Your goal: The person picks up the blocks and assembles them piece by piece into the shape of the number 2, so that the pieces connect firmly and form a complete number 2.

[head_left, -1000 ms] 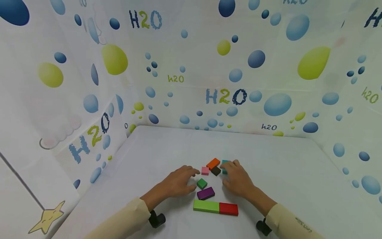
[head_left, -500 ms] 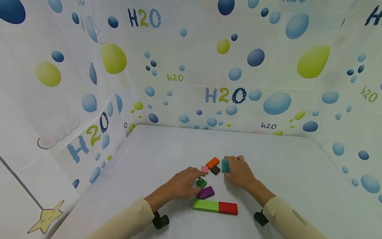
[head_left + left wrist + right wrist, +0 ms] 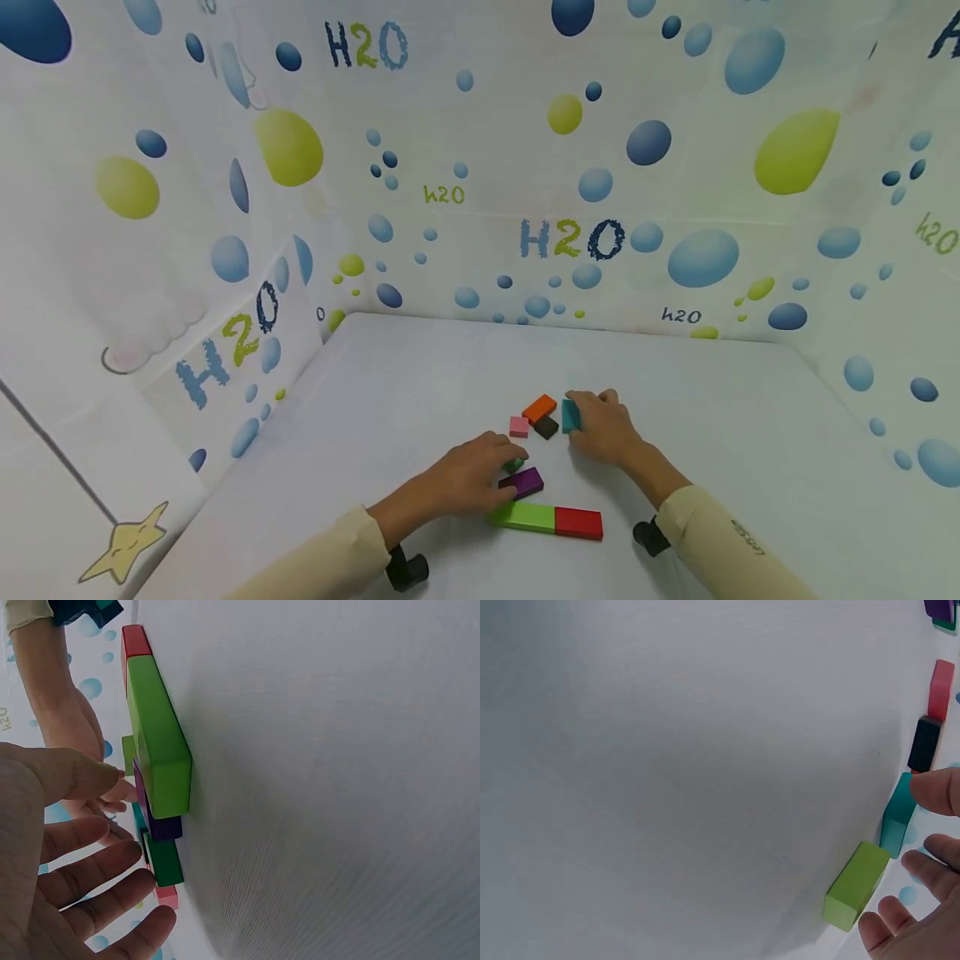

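My left hand (image 3: pixel 468 477) hovers over the green block (image 3: pixel 514 465) and the purple block (image 3: pixel 527 482). Its fingers are spread apart in the left wrist view, and they partly cover both blocks in the head view. My right hand (image 3: pixel 606 427) holds the teal block (image 3: pixel 571 416), thumb at one end and a finger at the other. Beside that hand, a light green block (image 3: pixel 856 885) shows in the right wrist view, hidden in the head view. A pink block (image 3: pixel 519 427), a dark block (image 3: pixel 546 427) and an orange block (image 3: pixel 540 409) lie between the hands.
Closest to me, a long light green block (image 3: pixel 525 517) lies end to end with a red block (image 3: pixel 579 523). All lie on a white tabletop (image 3: pixel 420 375). A cloth (image 3: pixel 487 125) printed with bubbles hangs behind and to the sides.
My left hand has moved right and toward me, from beside the green block to above the green and purple blocks. My right hand has come in around the teal block.
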